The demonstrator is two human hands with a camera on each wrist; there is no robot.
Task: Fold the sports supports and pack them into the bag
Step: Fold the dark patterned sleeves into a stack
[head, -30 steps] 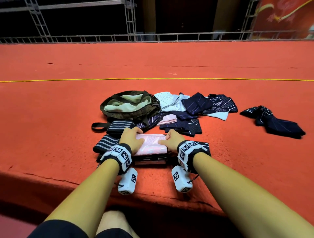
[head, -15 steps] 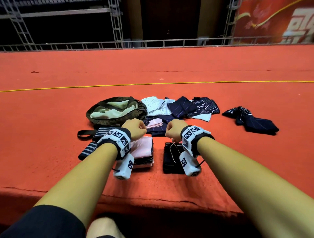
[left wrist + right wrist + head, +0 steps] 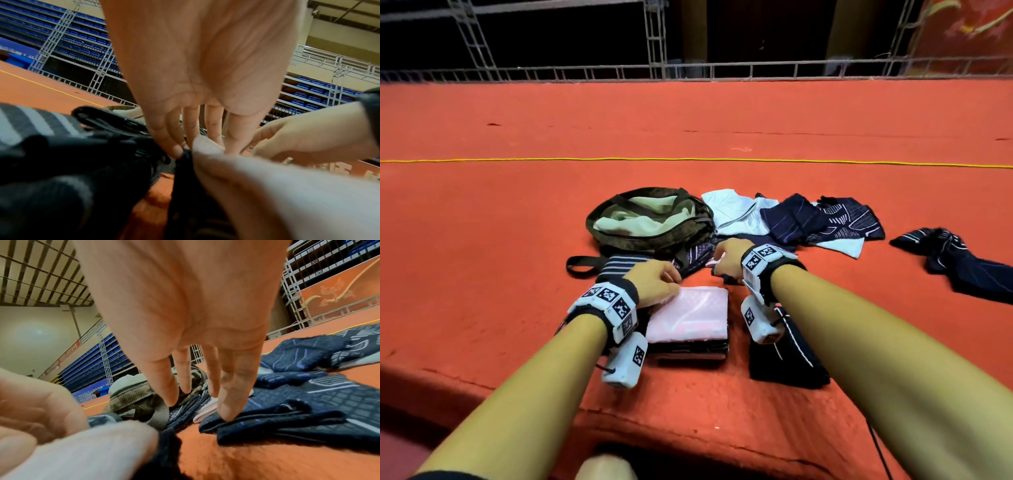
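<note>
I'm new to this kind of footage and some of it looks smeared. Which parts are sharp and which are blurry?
Head view: mostly sharp, though the rail bends near the edges. Left wrist view: the pink folded support and striped support up close are smeared. Right wrist view: the dark supports beyond the fingers are crisp, the near pink cloth is soft.

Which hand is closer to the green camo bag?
Left, though not by much. The left hand sits just in front of the camo bag, beside the striped support. The right hand is off the bag's right corner, fingers reaching down toward the dark supports.
</note>
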